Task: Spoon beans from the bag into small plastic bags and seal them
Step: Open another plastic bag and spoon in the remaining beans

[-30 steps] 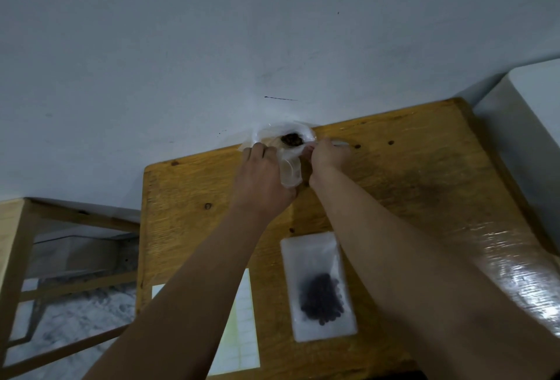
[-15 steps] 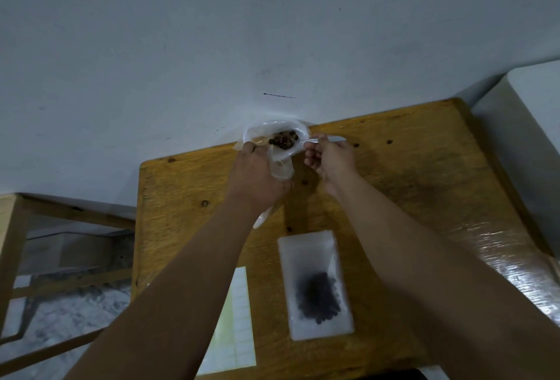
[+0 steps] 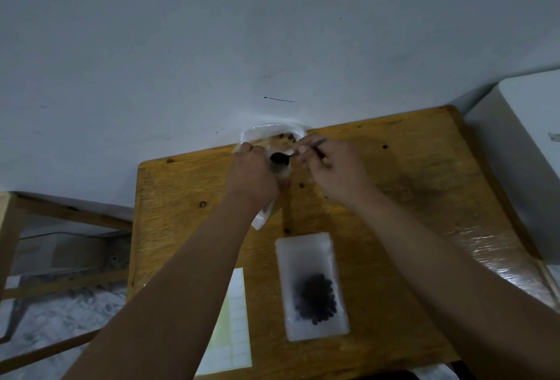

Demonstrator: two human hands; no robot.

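Observation:
A big clear bag of beans (image 3: 274, 130) stands open at the table's far edge against the wall. My left hand (image 3: 253, 178) grips a small clear plastic bag (image 3: 263, 216), holding its mouth up beside the big bag; its lower end hangs out below my palm. My right hand (image 3: 331, 169) pinches the handle of a spoon (image 3: 280, 158), whose bowl carries dark beans right over the small bag's mouth. Nearer me on the wooden table (image 3: 394, 198) lies a flat small bag with dark beans inside (image 3: 312, 284).
A sheet of pale labels (image 3: 233, 328) lies at the table's near left. A white box-like object (image 3: 530, 152) stands to the right of the table. A wooden frame (image 3: 36, 216) stands left, over a mottled floor. A grey wall rises behind.
The spoon has come out of the big bag loaded with beans and moved down to the small bag's mouth. My right hand shifted right and a little nearer. The left hand stayed put.

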